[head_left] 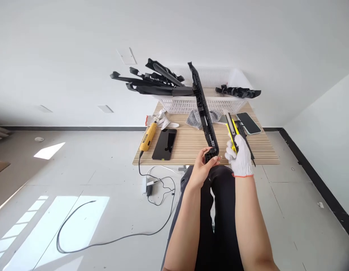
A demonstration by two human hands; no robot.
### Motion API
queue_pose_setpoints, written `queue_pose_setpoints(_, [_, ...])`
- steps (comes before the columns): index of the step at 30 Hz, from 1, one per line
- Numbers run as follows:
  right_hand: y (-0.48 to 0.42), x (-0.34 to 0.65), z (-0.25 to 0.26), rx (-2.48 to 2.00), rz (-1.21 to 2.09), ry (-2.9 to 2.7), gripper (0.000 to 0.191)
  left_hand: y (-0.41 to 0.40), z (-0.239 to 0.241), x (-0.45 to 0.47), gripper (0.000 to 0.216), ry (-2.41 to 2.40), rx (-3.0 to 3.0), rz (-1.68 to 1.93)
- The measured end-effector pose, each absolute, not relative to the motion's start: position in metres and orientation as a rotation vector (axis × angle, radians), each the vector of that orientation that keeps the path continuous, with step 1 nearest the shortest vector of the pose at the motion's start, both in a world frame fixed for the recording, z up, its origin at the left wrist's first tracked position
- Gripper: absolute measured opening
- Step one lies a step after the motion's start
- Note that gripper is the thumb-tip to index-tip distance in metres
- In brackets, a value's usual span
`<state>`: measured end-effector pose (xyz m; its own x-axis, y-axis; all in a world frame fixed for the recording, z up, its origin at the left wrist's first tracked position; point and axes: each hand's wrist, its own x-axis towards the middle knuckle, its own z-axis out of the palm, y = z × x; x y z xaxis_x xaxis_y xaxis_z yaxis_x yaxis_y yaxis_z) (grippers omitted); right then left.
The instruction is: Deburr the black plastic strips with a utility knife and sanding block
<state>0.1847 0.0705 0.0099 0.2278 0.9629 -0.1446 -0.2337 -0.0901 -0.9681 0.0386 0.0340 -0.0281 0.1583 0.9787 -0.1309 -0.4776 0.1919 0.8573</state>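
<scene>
My bare left hand (203, 165) grips the near end of a long black plastic trim part (204, 109) that slants up and away over the wooden table (191, 145). My right hand (240, 158), in a white glove, is closed round a yellow utility knife (231, 131) with its blade pointing away, just right of the part's near end. Under the knife a second black strip (247, 145) lies on the table.
A white mesh basket (208, 103) at the table's far side holds several black trim parts. On the table lie a yellow power tool (148, 137), a dark phone (164, 144), a white phone (248, 123), a grey glove (194, 118) and white gloves (163, 120). A cable (112, 237) trails on the floor.
</scene>
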Motion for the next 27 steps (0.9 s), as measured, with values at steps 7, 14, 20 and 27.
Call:
queue_pose_setpoints(7, [0.031,0.200,-0.015,-1.386,0.980,-0.803,0.024,0.041,-0.027,0.028,0.044,1.026,0.793,1.285])
queue_pose_setpoints(14, [0.012,0.235,-0.044,-1.554,0.855,-1.058,0.028,0.039,-0.028,0.028,0.039,1.044,0.899,1.273])
queue_pose_setpoints(20, [0.009,0.243,-0.049,-1.587,0.878,-1.226,0.033,0.041,-0.037,0.017,0.045,1.089,1.160,1.237])
queue_pose_setpoints(27, [0.008,0.230,-0.045,-1.533,0.871,-1.123,0.029,0.041,-0.040,0.010,0.035,1.172,1.268,1.216])
